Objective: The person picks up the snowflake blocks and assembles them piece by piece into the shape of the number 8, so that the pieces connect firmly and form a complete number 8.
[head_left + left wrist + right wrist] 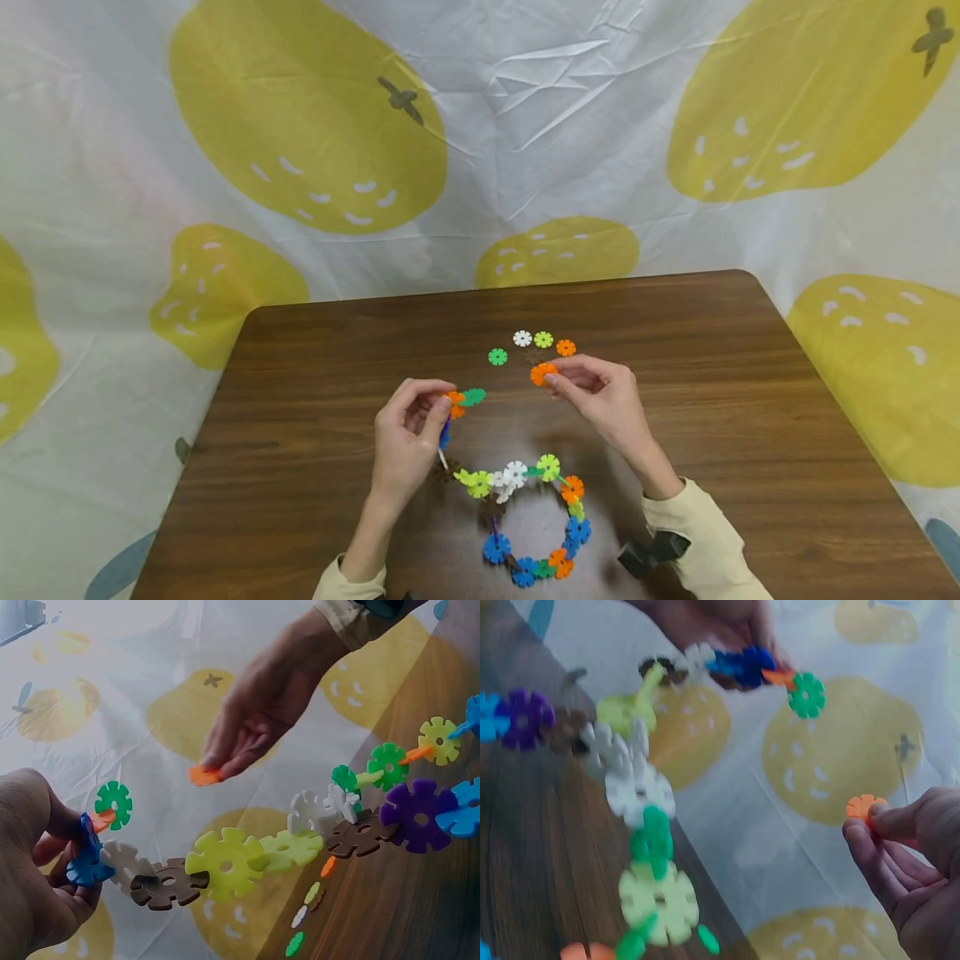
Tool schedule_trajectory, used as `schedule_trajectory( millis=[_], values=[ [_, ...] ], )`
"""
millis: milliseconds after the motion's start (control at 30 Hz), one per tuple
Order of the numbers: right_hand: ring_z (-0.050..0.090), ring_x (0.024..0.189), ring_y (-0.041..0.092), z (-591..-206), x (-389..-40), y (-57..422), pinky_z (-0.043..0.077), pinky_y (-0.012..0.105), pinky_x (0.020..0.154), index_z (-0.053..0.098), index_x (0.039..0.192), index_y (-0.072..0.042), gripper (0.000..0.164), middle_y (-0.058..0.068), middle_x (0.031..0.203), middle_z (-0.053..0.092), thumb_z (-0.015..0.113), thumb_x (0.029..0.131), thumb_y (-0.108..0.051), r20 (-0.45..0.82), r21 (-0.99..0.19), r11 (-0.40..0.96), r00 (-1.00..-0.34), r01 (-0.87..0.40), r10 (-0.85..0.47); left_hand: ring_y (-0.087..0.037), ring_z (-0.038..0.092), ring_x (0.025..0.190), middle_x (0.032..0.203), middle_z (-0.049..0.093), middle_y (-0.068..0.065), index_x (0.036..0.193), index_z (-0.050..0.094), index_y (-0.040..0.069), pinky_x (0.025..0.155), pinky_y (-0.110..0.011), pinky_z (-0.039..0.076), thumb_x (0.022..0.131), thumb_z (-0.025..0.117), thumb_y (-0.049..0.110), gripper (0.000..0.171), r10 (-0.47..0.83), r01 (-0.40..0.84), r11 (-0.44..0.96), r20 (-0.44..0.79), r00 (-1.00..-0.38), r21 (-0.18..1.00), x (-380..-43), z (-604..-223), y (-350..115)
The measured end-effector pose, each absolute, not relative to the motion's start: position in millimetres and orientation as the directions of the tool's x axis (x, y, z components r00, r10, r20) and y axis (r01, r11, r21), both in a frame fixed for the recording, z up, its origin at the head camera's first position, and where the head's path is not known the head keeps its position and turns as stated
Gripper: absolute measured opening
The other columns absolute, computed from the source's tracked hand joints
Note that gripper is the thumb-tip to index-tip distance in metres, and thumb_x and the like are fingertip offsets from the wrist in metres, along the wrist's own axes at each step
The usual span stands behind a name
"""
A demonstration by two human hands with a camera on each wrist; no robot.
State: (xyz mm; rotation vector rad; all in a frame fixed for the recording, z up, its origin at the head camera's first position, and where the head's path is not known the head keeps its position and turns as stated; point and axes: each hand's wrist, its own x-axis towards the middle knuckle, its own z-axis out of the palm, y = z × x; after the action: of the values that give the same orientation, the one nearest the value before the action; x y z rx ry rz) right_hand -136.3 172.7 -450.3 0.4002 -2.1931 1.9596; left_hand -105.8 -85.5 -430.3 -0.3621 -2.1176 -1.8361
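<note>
My left hand (405, 442) pinches the free end of a chain of interlocking plastic flower discs. At that end are blue discs (88, 862), an orange disc (454, 404) and, outermost, a green disc (473, 397). A tail with white, brown and yellow-green discs (226, 865) runs from there to a closed ring of mixed colours, whose near side has a blue disc (497, 548). My right hand (611, 408) holds a single orange disc (865, 805) between thumb and fingers, apart from the chain and to the right of the green disc.
Beyond the hands, loose discs lie on the brown wooden table (337, 350): green (497, 357), white (522, 338), yellow-green (543, 339), orange (566, 347) and brown (533, 356). A fruit-print sheet (480, 167) hangs behind the table's far edge.
</note>
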Motion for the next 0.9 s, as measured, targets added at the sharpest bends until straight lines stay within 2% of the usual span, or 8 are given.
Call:
schedule_trajectory(
  millis=[233,500,900],
  values=[
    [0.075,0.074,0.009,-438,-129,152,0.064,0.038,0.069,0.070,0.109,0.010,0.019,0.028,0.092,0.074,0.069,0.090,0.008,0.300,-0.950,0.037,-0.939,-0.310,-0.166,-0.006,0.061,0.074,0.089,0.066,-0.020,0.098,0.070,-0.004,0.065,-0.014,0.054,0.089,0.070,-0.009,0.010,-0.012,0.426,0.134,0.431,-0.902,0.895,-106,-432,-86],
    [0.075,0.074,0.013,-430,-125,139,0.064,0.038,0.069,0.073,0.108,0.004,0.016,0.022,0.093,0.075,0.071,0.092,0.002,0.295,-0.952,0.017,-0.935,-0.304,-0.197,-0.006,0.061,0.074,0.089,0.065,-0.024,0.098,0.070,-0.005,0.068,-0.014,0.054,0.089,0.070,-0.009,0.010,-0.012,0.449,0.127,0.454,-0.891,0.884,-105,-432,-87],
    [0.075,0.076,0.013,-429,-122,130,0.064,0.035,0.070,0.075,0.109,0.002,0.018,0.020,0.097,0.076,0.071,0.092,0.000,0.307,-0.948,0.016,-0.927,-0.318,-0.215,-0.007,0.063,0.075,0.090,0.068,-0.021,0.094,0.071,-0.005,0.068,-0.016,0.056,0.087,0.073,-0.008,0.008,-0.007,0.432,0.125,0.436,-0.900,0.893,-103,-432,-87]
  ],
)
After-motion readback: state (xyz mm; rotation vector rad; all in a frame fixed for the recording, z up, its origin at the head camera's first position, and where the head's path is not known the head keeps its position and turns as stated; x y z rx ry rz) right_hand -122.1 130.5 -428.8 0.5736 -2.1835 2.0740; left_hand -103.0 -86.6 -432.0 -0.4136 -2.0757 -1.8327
